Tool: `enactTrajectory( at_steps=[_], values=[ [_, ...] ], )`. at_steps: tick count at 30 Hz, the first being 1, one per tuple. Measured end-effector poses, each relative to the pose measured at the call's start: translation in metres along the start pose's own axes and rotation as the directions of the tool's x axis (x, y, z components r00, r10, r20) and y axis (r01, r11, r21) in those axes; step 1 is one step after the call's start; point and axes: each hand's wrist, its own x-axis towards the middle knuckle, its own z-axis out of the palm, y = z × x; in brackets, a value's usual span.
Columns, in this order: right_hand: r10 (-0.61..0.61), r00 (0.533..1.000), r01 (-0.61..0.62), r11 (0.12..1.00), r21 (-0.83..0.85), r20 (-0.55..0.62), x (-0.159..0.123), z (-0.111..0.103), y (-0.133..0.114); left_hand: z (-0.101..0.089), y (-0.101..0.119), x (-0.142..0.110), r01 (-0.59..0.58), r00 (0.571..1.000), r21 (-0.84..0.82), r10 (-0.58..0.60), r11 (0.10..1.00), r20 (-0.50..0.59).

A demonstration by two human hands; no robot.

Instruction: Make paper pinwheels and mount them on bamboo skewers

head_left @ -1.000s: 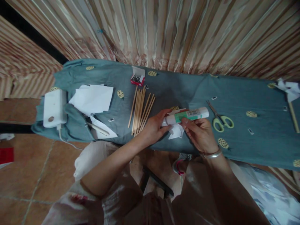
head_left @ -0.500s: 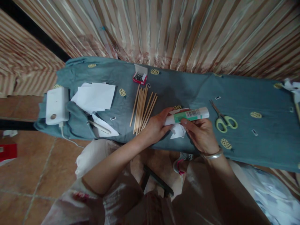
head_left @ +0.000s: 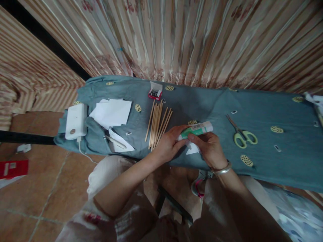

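A glue stick, white with a green label, lies sideways across both my hands above the table. The fingers of my left hand are closed around its left end, which they partly hide. At the label, my right hand presses it with the thumb, fingers curled behind. Below it a white piece of cut paper shows between my hands, mostly hidden; whether the right fingers touch it I cannot tell. Scissors with pale green handles lie to the right, blades slightly apart.
Several wooden sticks lie left of my hands, below a red box of metal pins. Farther left are white paper sheets, a pen and a white corded device. A paper pinwheel is at the right edge.
The glue stick has shifted left, deeper into my left hand, and less of its white left end shows. My right hand has come closer to the left. The view has tilted slightly.
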Motion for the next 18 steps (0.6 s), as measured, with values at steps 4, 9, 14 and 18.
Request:
enactTrajectory(
  at_steps=[4, 9, 14, 18],
  values=[
    [-0.189, 0.981, 0.178, 0.965, -0.192, -0.04, 0.0, -0.014, -0.009, -0.028, -0.008, 0.001, 0.149, 0.955, -0.007, -0.146, 0.989, -0.258],
    [-0.311, 0.939, 0.236, 0.893, -0.383, -0.145, 0.0, -0.042, -0.009, -0.083, -0.046, -0.012, 0.376, 0.823, 0.2, -0.227, 0.905, -0.521],
    [-0.312, 0.948, 0.218, 0.782, -0.584, -0.065, -0.006, -0.058, -0.004, -0.109, -0.062, -0.031, 0.446, 0.871, 0.592, -0.175, 0.671, -0.459],
    [-0.35, 0.935, 0.284, 0.645, -0.71, 0.055, -0.008, -0.061, 0.001, -0.093, -0.041, -0.031, 0.243, 0.939, 0.678, 0.006, 0.694, -0.344]
  ],
)
